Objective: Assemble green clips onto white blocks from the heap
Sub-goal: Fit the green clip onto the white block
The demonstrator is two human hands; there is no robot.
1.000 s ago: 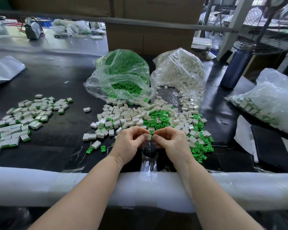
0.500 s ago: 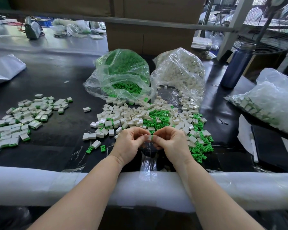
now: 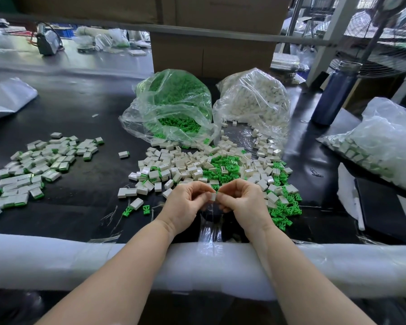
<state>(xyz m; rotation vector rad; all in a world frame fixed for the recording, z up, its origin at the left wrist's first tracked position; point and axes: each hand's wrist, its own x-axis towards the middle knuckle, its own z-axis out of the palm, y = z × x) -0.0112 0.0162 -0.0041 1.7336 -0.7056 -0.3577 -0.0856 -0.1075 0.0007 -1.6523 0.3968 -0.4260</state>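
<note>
Both hands, left hand (image 3: 185, 202) and right hand (image 3: 244, 200), pinch one white block (image 3: 212, 197).

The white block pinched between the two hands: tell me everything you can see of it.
The white block is small, boxy and looks like glossy moulded plastic. Only one pale face shows; the rest is hidden by fingertips. The left hand and right hand both pinch it, held above the black table just in front of the mixed heap. Whether a green clip is already seated cannot be told.
</note>
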